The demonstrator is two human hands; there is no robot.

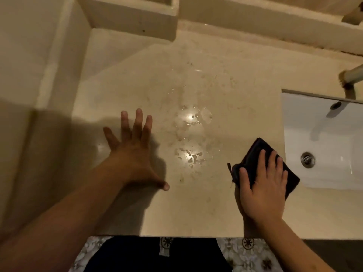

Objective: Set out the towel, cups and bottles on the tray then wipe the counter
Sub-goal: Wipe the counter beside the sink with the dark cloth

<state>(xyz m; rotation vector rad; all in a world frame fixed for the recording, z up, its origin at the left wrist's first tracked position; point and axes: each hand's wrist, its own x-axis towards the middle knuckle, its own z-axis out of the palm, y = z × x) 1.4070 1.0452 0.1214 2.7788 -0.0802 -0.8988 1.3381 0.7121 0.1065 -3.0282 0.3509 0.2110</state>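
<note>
A beige stone counter [206,203] fills the view, with wet patches and water drops [191,156] near its middle. My right hand [263,185] presses flat on a folded dark cloth [255,152] at the counter's right side, just left of the sink. My left hand [135,152] rests on the counter to the left with fingers spread wide and nothing in it. No tray, cups or bottles are in view.
A white sink [322,138] with a metal drain [307,159] is set into the counter at the right, a tap [353,74] above it. A raised ledge [129,14] runs along the back wall. The counter's front edge lies near my body, patterned floor tiles [249,256] below.
</note>
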